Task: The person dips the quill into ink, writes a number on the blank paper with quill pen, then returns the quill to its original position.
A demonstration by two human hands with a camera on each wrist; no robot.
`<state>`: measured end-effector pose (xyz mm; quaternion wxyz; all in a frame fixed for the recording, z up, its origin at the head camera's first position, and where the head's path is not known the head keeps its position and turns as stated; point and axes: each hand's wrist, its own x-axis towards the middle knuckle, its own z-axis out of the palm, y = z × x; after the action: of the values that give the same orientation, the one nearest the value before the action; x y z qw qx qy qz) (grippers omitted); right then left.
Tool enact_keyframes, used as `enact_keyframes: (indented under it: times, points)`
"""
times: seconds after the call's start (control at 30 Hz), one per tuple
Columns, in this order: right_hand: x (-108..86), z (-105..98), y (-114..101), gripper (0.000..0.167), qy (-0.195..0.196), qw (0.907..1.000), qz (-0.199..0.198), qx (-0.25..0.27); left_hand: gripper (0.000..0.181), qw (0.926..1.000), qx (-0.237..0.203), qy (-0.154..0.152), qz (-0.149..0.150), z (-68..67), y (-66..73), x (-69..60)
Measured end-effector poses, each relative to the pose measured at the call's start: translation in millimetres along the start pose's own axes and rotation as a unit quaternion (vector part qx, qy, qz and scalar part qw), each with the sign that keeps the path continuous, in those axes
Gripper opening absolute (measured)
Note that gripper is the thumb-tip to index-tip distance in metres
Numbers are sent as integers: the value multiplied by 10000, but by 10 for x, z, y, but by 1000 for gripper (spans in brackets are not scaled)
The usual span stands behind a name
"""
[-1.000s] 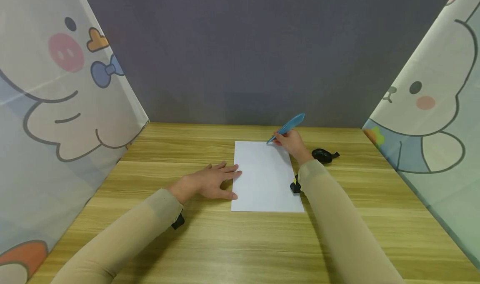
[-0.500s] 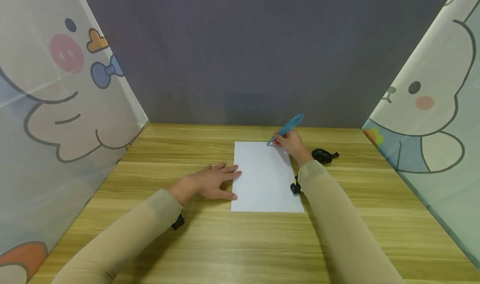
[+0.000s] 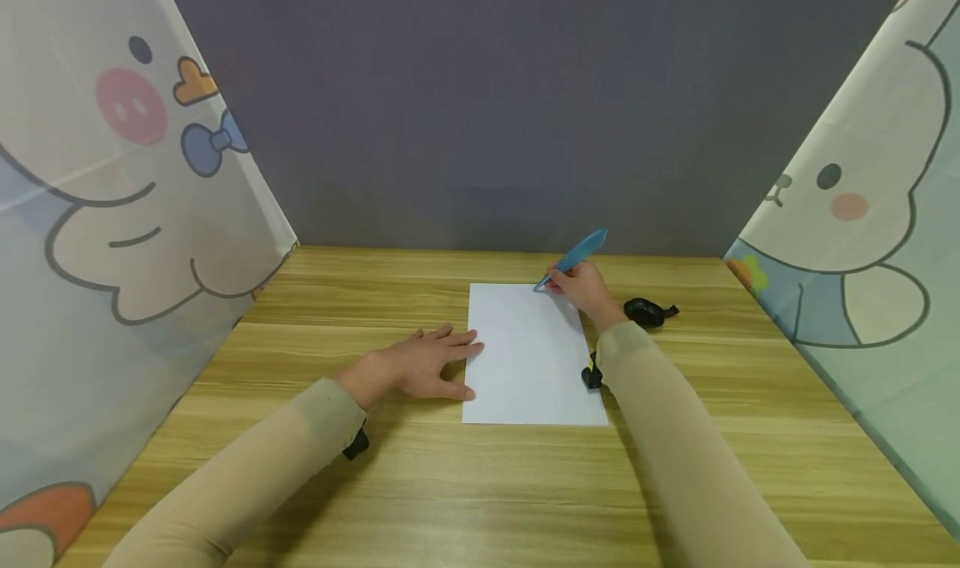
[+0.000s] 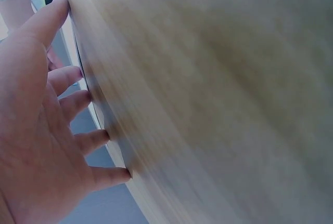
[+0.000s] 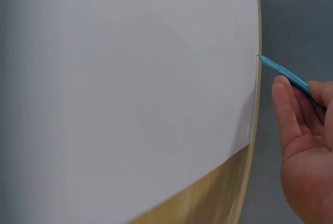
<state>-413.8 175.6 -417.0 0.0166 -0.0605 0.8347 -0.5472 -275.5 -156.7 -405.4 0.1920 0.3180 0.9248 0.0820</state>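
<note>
A white sheet of paper (image 3: 517,360) lies on the wooden table (image 3: 480,493). Near its far edge, my right hand (image 3: 583,286) pinches a blue pen (image 3: 577,253) with a feather-shaped upper end. In the right wrist view the pen (image 5: 291,79) slants, with its tip at the paper's edge. My left hand (image 3: 423,364) rests with spread fingers at the sheet's left edge, thumb and fingertips overlapping the paper. The left wrist view shows that hand (image 4: 47,120) side-on, its fingertips touching down.
A black rounded object with a short tail (image 3: 645,311) is to the right of my right wrist. Behind the table stands a dark grey panel (image 3: 480,110). Cartoon-printed cloth panels (image 3: 150,168) flank both sides.
Over the last second the pen tip has shifted very slightly toward the near side of the paper. My left hand has stayed in place.
</note>
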Motion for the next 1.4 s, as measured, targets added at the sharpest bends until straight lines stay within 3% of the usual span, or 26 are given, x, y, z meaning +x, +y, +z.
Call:
enact_keyframes:
  times: [1.4]
  points:
    - [-66,267,-113,28,-636,9936,-792,-498,90,10000,-4,50,-4,9,-18,13]
